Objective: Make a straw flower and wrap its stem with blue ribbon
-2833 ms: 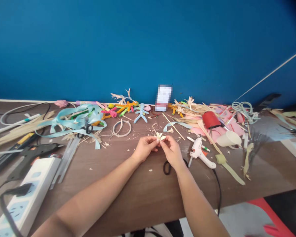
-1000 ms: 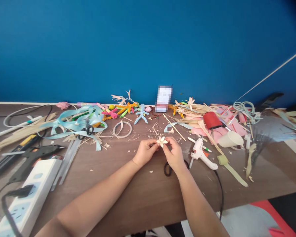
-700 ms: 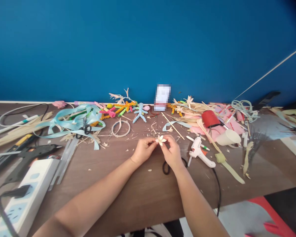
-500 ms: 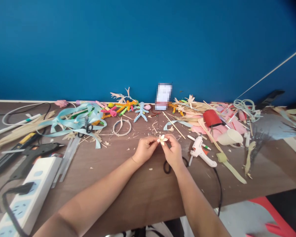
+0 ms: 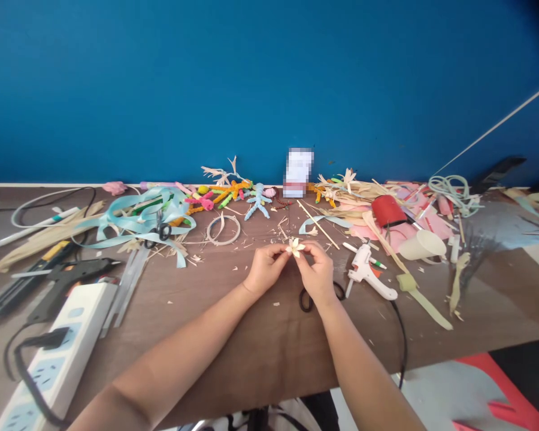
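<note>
One small cream-coloured, pointed-petalled flower [image 5: 295, 246] is held above the brown wood-grain table [image 5: 224, 365], the thumb-and-finger grip of the left hand [image 5: 266, 268] and that of the right hand [image 5: 317, 272] both closed on it.

Brown wood-grain table [image 5: 260, 356]. Left end: white power strip [image 5: 67, 353], black glue gun [image 5: 67, 286], translucent sticks [image 5: 130, 284] side by side. Behind those, tangled pale blue ribbon [image 5: 103, 227]. Mid-table: pale ring [image 5: 224, 243], straw-coloured scraps [image 5: 197, 258] scattered around. Right: white glue gun [image 5: 366, 271], partly rolled pale green strip [image 5: 426, 304] near it.
</note>
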The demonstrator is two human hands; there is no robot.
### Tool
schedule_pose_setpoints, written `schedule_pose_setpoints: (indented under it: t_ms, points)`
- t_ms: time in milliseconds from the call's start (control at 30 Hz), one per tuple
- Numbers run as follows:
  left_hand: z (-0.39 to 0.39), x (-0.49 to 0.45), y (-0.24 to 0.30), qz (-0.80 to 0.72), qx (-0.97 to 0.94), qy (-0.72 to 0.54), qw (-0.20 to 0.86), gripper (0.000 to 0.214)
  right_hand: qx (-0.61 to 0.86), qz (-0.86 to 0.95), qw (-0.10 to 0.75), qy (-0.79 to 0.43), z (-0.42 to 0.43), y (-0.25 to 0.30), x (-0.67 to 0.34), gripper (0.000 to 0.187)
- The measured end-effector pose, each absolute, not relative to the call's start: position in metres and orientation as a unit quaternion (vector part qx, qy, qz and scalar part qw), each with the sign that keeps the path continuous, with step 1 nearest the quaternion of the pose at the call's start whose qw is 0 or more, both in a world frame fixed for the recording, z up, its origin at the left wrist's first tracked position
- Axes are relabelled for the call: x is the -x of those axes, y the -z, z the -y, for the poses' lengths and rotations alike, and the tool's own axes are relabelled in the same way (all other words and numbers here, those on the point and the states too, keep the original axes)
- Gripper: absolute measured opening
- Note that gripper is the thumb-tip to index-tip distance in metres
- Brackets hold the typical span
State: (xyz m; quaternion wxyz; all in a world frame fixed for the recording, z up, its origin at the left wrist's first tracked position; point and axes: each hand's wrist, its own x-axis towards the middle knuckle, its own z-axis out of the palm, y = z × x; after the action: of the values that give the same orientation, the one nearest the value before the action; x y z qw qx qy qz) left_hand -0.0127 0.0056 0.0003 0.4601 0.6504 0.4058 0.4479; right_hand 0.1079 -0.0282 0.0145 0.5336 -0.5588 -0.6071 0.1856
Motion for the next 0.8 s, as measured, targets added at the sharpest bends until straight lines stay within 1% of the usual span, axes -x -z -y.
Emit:
schedule_pose_setpoints:
  t_ms: [167,367,600,800]
  points:
    - [-0.0092,0.0114,0.0068,-0.388,-0.612,-0.452,0.520,0.018,0.564,0.612,0.527,-0.169,0.0286,-0.0166,-0.1080,0.007]
    - [-0.0103,0.0129,0.0089,-0.382,-0.593,-0.456,0.543,0.018,0.566,0.619,0.524,-0.148,0.0295,-0.0146,-0.1059,0.009]
    - [-0.0108,0.0134,0.0106,-0.389,-0.606,-0.462,0.517,0.017,0.568,0.613,0.532,-0.136,0.0296,-0.0116,-0.1027,0.011]
    - [-0.0078,0.0146,0.0037,-0.413,-0.635,-0.467,0.456,0.016,0.571,0.613,0.532,-0.126,0.0290,-0.0087,-0.0995,0.012]
